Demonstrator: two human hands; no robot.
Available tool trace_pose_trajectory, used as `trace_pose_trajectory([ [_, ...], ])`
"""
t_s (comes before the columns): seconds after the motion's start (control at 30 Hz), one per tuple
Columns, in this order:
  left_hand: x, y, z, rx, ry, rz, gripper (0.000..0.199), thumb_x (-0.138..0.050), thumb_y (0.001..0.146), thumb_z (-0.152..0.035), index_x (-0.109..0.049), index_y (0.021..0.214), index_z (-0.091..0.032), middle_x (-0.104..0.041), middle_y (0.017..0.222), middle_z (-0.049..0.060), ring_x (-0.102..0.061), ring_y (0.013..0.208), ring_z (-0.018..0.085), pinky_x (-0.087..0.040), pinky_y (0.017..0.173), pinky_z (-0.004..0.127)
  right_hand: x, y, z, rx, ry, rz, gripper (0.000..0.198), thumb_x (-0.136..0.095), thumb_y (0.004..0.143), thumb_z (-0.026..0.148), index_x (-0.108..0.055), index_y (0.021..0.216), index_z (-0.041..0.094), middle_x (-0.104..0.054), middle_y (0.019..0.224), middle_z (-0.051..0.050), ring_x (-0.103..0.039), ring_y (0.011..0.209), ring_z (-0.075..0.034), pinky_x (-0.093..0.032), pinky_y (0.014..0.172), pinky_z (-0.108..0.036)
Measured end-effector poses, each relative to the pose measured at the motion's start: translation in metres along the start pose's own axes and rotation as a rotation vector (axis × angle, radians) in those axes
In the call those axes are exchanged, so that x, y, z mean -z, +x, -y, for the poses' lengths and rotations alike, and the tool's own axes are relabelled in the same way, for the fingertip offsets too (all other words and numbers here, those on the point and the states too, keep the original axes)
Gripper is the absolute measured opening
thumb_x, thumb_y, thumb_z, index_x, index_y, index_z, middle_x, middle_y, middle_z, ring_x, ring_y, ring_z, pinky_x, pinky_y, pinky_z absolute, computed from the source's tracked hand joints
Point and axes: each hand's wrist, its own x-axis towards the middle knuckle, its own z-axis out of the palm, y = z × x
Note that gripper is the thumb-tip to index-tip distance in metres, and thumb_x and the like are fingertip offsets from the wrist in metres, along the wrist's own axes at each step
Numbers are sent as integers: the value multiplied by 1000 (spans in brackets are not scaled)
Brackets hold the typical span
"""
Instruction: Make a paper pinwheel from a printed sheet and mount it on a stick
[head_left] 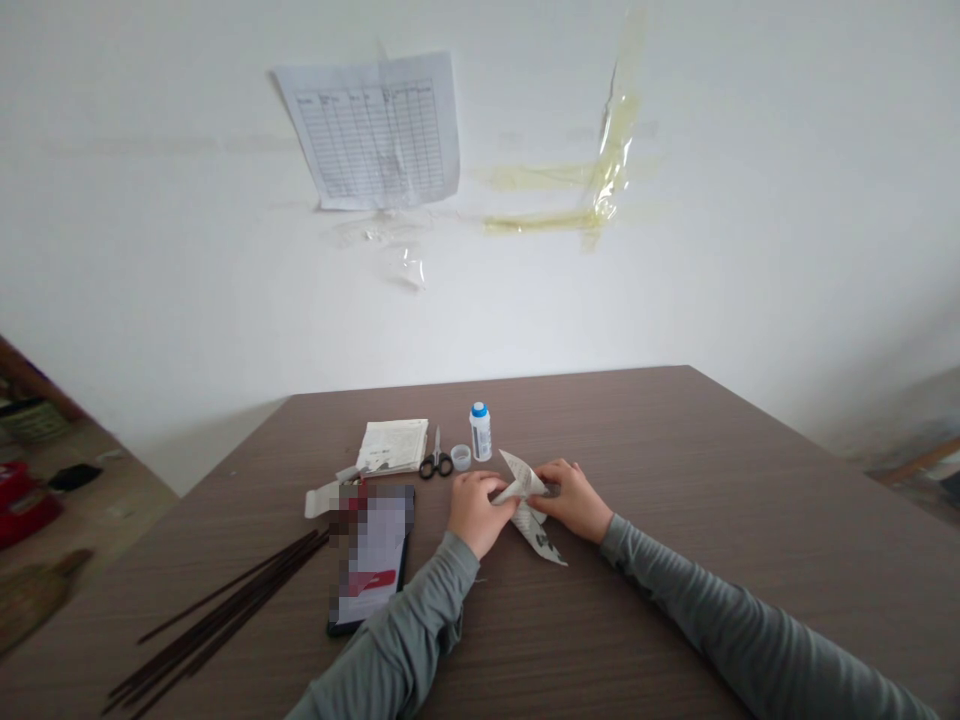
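Observation:
A folded piece of printed paper (537,536) is held just above the table between my two hands, with pointed flaps sticking out up and down like a pinwheel. My left hand (480,508) pinches its left side, fingers closed. On the other side my right hand (573,500) grips the right part between thumb and fingers. Beyond the hands stand a white glue bottle (481,436) with a blue cap and a small clear round container (460,458). Black-handled scissors (436,462) lie beside a stack of folded printed paper (394,444).
A phone (375,560) lies left of my left forearm, its screen partly blurred. Several thin dark sticks (225,622) and an opened small white packet (324,499) are farther left. The brown table (600,410) meets a white wall with a taped printed sheet (375,130).

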Motion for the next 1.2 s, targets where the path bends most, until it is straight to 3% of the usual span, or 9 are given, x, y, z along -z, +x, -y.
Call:
trace_pose_trajectory([
  [0.27,1,1,5,-13,18,-8,9,-97,92,-24,-97,86,-30,-102,128,8,-92,137,42,-71,128,56,0,2,-8,8,-7,3,28,-98,95,27,-103,123,31,-97,140,-15,-83,153,-48,-32,155,-89],
  [0.67,3,-1,5,2,17,6,7,-97,94,-25,-98,90,-30,-102,128,8,-90,140,41,-66,133,55,2,2,-5,9,-5,-6,27,-99,94,24,-101,121,29,-98,130,-12,-86,145,-45,-37,153,-86],
  [1.0,1,-2,10,22,123,-32,8,-99,99,-22,-102,95,-29,-101,137,12,-87,147,44,-63,137,61,3,3,-17,24,14,-42,30,-100,98,38,-103,127,35,-98,141,-15,-83,153,-47,-31,156,-86],
  [1.2,5,-3,14,9,145,-39,4,-102,100,-28,-101,98,-31,-100,131,11,-87,141,42,-65,131,60,11,3,-24,35,-12,-22,36,-97,98,37,-102,133,36,-99,137,-13,-82,154,-47,-28,156,-87],
])
